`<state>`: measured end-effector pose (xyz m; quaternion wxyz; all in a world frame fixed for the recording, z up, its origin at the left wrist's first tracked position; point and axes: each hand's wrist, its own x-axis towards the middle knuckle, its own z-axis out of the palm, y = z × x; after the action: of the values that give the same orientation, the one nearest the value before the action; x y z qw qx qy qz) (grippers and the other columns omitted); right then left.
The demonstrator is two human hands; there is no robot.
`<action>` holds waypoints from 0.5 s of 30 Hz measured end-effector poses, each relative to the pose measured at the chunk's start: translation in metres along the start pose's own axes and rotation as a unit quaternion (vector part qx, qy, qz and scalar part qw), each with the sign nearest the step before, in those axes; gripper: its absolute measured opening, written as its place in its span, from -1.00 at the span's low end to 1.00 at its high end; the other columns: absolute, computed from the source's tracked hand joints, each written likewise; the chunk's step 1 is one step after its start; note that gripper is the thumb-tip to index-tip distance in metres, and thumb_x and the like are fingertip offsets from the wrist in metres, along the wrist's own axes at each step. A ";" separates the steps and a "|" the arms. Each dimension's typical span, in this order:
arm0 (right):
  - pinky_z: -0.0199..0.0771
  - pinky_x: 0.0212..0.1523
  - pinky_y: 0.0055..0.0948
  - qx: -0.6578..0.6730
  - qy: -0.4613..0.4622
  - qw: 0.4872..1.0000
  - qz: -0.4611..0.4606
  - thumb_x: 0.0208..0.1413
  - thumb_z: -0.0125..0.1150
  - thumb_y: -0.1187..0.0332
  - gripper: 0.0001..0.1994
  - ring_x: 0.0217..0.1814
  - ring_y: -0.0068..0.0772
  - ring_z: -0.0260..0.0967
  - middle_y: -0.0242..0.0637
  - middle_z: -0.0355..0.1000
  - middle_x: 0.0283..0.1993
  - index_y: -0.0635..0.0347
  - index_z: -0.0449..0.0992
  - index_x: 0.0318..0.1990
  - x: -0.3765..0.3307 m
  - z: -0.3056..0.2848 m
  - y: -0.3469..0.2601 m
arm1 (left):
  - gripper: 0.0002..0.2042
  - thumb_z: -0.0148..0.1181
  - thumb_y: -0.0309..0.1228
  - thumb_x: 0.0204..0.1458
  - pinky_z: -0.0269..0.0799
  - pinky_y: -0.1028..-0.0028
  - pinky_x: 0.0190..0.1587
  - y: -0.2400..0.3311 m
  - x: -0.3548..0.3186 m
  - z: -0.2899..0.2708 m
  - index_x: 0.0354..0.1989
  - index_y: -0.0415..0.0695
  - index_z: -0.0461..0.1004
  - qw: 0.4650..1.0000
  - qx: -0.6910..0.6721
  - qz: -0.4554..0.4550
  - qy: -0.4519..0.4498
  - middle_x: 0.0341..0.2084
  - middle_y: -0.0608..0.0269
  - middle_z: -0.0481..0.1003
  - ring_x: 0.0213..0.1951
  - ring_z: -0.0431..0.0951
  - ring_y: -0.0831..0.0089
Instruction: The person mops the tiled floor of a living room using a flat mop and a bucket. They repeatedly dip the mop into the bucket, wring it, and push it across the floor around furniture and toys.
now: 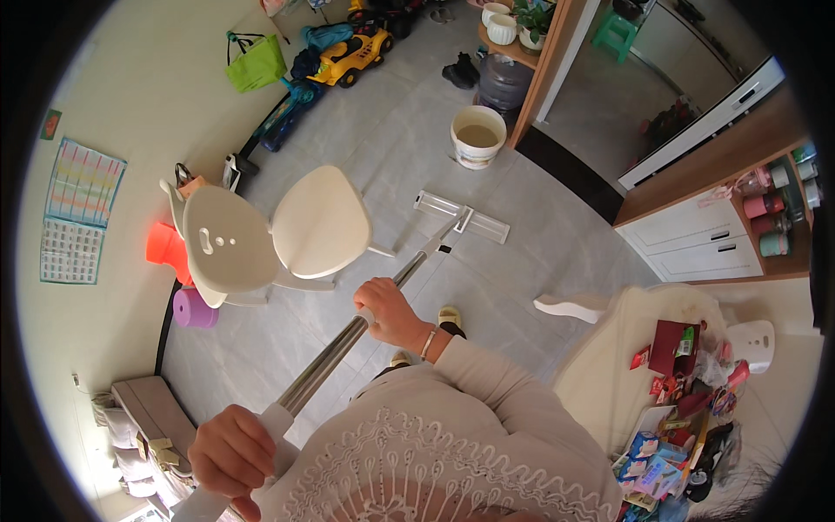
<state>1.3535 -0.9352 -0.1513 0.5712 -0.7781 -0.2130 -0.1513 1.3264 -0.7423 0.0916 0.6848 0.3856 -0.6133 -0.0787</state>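
Note:
A flat mop (330,352) with a silver metal pole slants from the lower left toward the upper middle. My left hand (233,457) is wrapped round its thick white grip near the lower edge. Farther up the pole, my right hand (396,315) is closed round the metal tube. The mop's long white rectangular head (462,217) rests flat on the grey tiled floor. Beyond the head stands a white bucket (478,137) holding cloudy greyish water. Left of the pole is a cream chair (322,223), its seat and backrest seen from above.
A table (596,374) at the right carries packets and a dark red box (674,348). Along the left wall are an orange stool (167,250), a purple stool (193,308) and a yellow toy vehicle (352,56). A white cabinet (691,235) stands at the right.

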 end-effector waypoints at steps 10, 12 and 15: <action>0.16 -0.23 -0.27 -0.057 0.041 0.997 0.013 -0.24 0.24 0.40 -0.78 -0.34 -0.15 0.22 -0.34 0.25 -0.48 0.07 0.26 -0.50 0.013 -0.058 0.072 | -0.68 0.38 -0.43 -0.11 0.21 0.46 -0.71 -0.095 0.017 0.039 -0.71 -0.15 0.30 0.992 0.120 -0.038 0.023 -0.81 0.29 0.32 -0.81 0.30 0.37; 0.15 -0.20 -0.31 -0.053 0.071 0.996 -0.015 -0.26 0.22 0.46 -0.78 -0.30 -0.18 0.24 -0.36 0.26 -0.45 0.06 0.26 -0.47 0.017 -0.053 0.038 | -0.71 0.39 -0.45 -0.12 0.24 0.44 -0.70 -0.063 0.040 0.020 -0.68 -0.15 0.35 0.999 0.034 -0.002 -0.040 -0.81 0.28 0.35 -0.79 0.35 0.42; 0.14 -0.21 -0.33 -0.010 0.005 1.000 0.023 -0.33 0.16 0.58 -0.74 -0.29 -0.19 0.26 -0.37 0.27 -0.45 0.05 0.27 -0.45 0.011 -0.039 0.013 | -0.71 0.41 -0.42 -0.09 0.23 0.63 -0.70 -0.050 0.049 0.015 -0.62 -0.09 0.34 0.997 -0.005 0.055 -0.046 -0.78 0.40 0.42 -0.74 0.43 0.58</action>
<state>1.3704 -0.9735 -0.1453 0.5675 -0.7879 -0.1909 -0.1441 1.3428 -0.8115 0.0983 0.6613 0.3439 -0.6637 -0.0618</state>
